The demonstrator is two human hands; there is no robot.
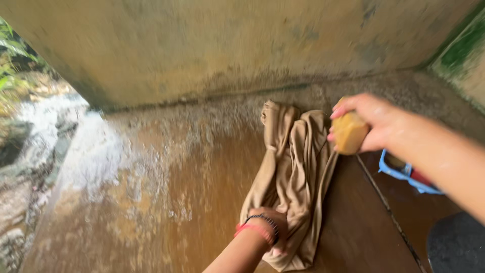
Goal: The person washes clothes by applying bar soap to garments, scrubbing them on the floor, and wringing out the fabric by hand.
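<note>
Head view: right hand (371, 121) fingers clamped on blocky yellow soap (349, 133), left hand (270, 222) fingers gripping limp tan cloth (295, 172).

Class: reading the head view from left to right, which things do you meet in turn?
Green leaves → wet brown slab → left hand with red and black wristbands → tan cloth → yellow soap bar in the right hand → blue plastic rim.

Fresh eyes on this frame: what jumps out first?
The crumpled tan cloth lying mid-frame on the wet brown slab, with the left hand pressing its near end. Above its right edge, the right hand grips a yellow block of soap. A blue plastic frame lies behind that forearm.
</note>
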